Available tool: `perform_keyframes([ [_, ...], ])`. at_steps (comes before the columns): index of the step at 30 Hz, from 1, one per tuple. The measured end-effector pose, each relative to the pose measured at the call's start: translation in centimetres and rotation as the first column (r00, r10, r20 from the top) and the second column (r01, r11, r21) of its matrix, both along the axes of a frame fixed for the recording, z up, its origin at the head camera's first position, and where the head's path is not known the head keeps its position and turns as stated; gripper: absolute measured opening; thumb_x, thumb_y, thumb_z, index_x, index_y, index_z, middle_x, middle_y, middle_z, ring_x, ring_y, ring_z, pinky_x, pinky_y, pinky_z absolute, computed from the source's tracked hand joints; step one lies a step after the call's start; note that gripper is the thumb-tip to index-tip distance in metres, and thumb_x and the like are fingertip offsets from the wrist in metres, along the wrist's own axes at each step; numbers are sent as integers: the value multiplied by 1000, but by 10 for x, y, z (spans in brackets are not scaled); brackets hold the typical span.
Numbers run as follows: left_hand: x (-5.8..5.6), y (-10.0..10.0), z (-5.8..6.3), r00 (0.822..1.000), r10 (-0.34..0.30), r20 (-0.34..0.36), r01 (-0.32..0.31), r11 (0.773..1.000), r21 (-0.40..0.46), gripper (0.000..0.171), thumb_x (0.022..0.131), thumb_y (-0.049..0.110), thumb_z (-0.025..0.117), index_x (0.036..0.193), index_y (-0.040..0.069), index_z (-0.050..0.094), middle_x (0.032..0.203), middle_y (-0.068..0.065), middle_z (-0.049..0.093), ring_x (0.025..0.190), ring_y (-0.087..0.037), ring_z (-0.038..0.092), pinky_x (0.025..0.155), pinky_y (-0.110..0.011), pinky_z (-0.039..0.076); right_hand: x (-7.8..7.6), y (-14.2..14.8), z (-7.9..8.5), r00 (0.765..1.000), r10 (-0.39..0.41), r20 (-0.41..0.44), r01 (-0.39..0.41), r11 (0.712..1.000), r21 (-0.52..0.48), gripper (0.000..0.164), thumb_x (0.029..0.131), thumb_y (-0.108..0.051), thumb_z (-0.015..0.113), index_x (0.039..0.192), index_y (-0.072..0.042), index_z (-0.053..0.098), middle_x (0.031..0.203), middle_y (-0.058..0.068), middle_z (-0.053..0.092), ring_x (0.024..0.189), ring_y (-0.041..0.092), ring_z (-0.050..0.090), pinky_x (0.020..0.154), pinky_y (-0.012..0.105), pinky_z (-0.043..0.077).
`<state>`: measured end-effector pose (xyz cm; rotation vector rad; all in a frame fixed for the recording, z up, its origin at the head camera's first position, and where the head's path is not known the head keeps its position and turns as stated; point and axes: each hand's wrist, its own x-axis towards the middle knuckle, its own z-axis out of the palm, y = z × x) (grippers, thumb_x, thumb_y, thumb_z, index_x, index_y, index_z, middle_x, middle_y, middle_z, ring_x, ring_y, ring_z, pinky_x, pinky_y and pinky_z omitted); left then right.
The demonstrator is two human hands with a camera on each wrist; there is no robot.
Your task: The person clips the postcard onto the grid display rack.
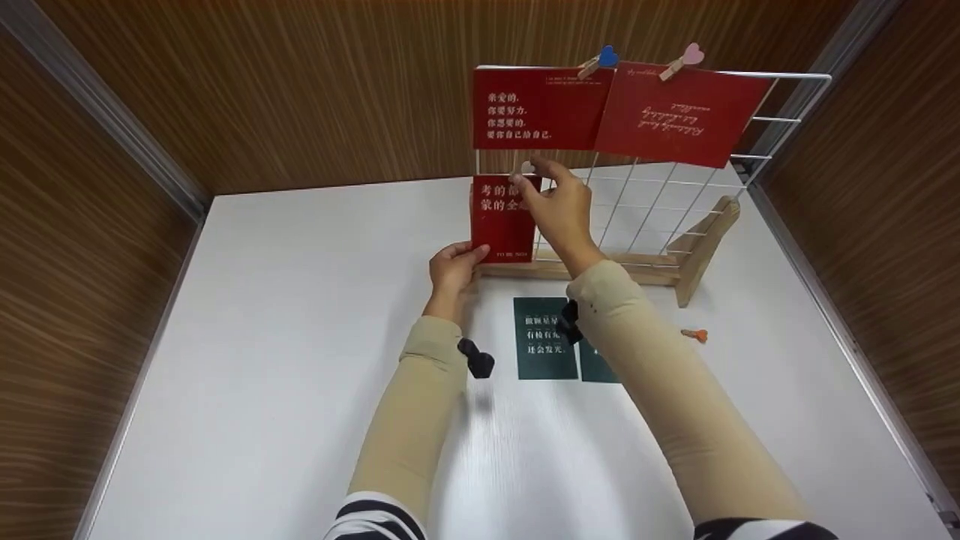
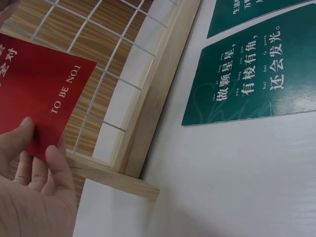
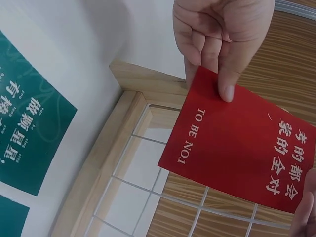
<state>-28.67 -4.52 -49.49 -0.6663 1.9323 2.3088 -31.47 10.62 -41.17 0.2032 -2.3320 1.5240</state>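
Note:
My left hand [image 1: 454, 268] pinches the lower left corner of a red card [image 1: 502, 234] with white lettering, its thumb on the front. The card is upright against the white wire grid [image 1: 651, 214] of a rack. At the card's top edge, my right hand [image 1: 564, 214] pinches a clothespin with a whitish heart [image 1: 527, 167], partly hidden by the fingers. In the left wrist view, the left thumb [image 2: 19, 137] presses on the card near "TO BE NO.1". The right wrist view shows the same red card [image 3: 232, 148] tilted, with right-hand fingertips at its far end.
Above hang two red cards [image 1: 544, 112], held by a blue heart clothespin [image 1: 608, 56] and a pink heart clothespin [image 1: 693, 54]. The rack's wooden base [image 1: 637, 274] stands on the white table [image 1: 300, 337]. Two green cards [image 1: 546, 364] and an orange clothespin [image 1: 700, 335] lie in front.

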Motion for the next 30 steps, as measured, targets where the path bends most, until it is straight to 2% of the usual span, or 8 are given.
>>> perform_keyframes([
  [4, 1, -1, 1, 1000, -11, 18, 11, 1000, -4, 33, 80, 17, 79, 105, -1, 66, 94, -8, 68, 90, -22, 63, 67, -25, 50, 1, 0, -3, 1000, 19, 0, -19, 999, -50, 45, 90, -24, 68, 127, -1, 57, 120, 14, 63, 71, 24, 69, 65, 24, 53],
  [7, 1, -1, 1, 999, -14, 30, 13, 1000, 17, 40, 80, 19, 79, 111, -1, 63, 100, -11, 68, 101, -27, 63, 80, -32, 51, 2, 1, -5, 1000, 23, -7, -24, 997, -80, 45, 91, -24, 67, 128, -2, 57, 121, 13, 63, 71, 26, 69, 64, 24, 53],
  [12, 3, 1, 1, 999, 8, 40, -11, 998, 67, 51, 77, 20, 81, 118, -2, 58, 107, -15, 67, 106, -29, 62, 91, -41, 47, 5, 4, -8, 998, 18, -56, -25, 991, -131, 42, 91, -23, 66, 128, -5, 58, 120, 10, 63, 69, 29, 69, 64, 23, 52],
  [19, 7, 4, 0, 999, 21, 43, -21, 1000, -2, 64, 73, 29, 84, 123, 1, 54, 107, -13, 67, 103, -27, 63, 90, -44, 46, 9, 7, -14, 994, 29, -104, -49, 981, -190, 41, 92, -25, 65, 127, -4, 59, 120, 9, 64, 70, 34, 68, 66, 24, 52],
  [25, 12, 7, -1, 999, 43, 7, -43, 996, -73, 67, 71, 30, 86, 124, 5, 54, 107, -10, 64, 81, -16, 56, 77, -38, 47, 14, 9, -20, 992, 4, -124, -24, 987, -159, 46, 91, -26, 66, 130, -5, 57, 123, 8, 62, 73, 25, 68, 65, 23, 51],
  [28, 14, 9, -2, 999, 43, -16, -45, 992, -114, 67, 70, 30, 86, 124, 6, 55, 107, -10, 65, 84, -17, 57, 74, -36, 45, 17, 11, -23, 986, -19, -165, -3, 992, -128, 50, 89, -28, 68, 131, -3, 55, 122, 10, 62, 75, 19, 67, 67, 25, 51],
  [30, 16, 10, -4, 999, 38, -26, -41, 987, -154, 67, 69, 30, 87, 123, 6, 55, 108, -10, 64, 93, -19, 59, 78, -34, 46, 19, 12, -25, 982, -25, -185, 4, 994, -113, 53, 89, -28, 69, 132, -3, 53, 122, 11, 61, 78, 17, 66, 67, 25, 50],
])
